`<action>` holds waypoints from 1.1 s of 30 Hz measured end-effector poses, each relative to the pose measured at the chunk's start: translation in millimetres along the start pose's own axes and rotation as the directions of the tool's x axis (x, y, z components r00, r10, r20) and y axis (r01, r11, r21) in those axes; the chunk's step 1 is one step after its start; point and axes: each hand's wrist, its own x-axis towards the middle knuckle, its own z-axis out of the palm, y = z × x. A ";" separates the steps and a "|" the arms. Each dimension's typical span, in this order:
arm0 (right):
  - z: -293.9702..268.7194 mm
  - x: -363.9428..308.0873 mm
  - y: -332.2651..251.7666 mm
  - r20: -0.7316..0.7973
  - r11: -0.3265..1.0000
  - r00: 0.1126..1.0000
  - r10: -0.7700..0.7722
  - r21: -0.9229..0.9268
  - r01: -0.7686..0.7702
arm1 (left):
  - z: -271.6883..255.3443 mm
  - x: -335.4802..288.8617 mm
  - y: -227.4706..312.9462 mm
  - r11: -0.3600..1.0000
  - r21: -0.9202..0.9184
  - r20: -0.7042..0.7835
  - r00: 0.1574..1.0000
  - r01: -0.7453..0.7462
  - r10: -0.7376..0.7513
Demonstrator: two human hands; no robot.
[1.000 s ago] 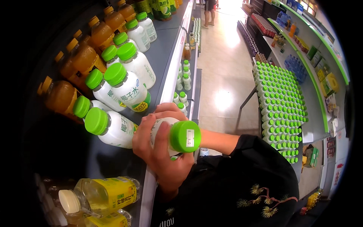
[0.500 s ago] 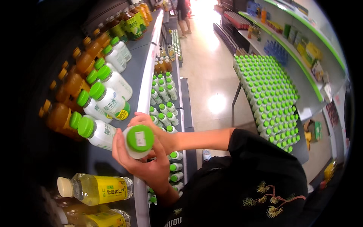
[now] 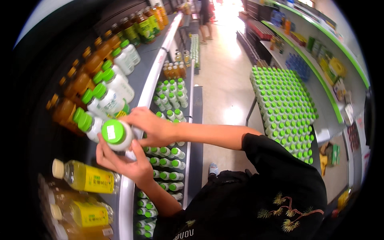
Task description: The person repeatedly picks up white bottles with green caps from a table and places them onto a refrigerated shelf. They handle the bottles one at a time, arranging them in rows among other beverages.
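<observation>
A white bottle (image 3: pixel 125 143) with a green cap, a small white sticker on top, is held at the shelf's front edge. My left hand (image 3: pixel 130 166) is closed round its near side, thumb and fingers apart across it. On the far side my right hand (image 3: pixel 150 125) grips the same bottle, its fingertips partly hidden behind it. Just beyond stand similar green-capped white bottles (image 3: pixel 106 100) in rows on the grey shelf (image 3: pixel 150 60). The held bottle is close to the nearest of these, and I cannot tell if they touch.
Amber-drink bottles (image 3: pixel 76 82) line the shelf's back. Yellow-labelled bottles (image 3: pixel 96 179) are at the lower left. Lower shelves hold more white bottles (image 3: pixel 170 96). Right of the aisle (image 3: pixel 228 80), a table carries many green-capped bottles (image 3: pixel 282 108). A person (image 3: pixel 205 20) is far down the aisle.
Both hands have carried the bottle left, in over the shelf edge and closer to the standing bottles. The bottle's cap now tilts toward the left. The view has shifted slightly.
</observation>
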 end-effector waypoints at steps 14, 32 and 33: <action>-64.1 60.8 105.2 -0.389 0.905 0.818 0.424 0.152 -0.397 | 124.1 63.7 -12.1 0.999 0.041 0.295 0.955 -0.028 0.015; -93.9 -27.2 120.8 -0.238 0.946 0.960 0.150 -0.248 -0.209 | 138.7 43.9 -50.0 0.973 0.116 0.240 0.956 -0.199 0.167; -98.9 -67.2 117.9 -0.254 0.941 0.949 0.189 -0.228 -0.249 | 139.3 40.0 -50.0 0.979 0.096 0.231 0.961 -0.179 0.153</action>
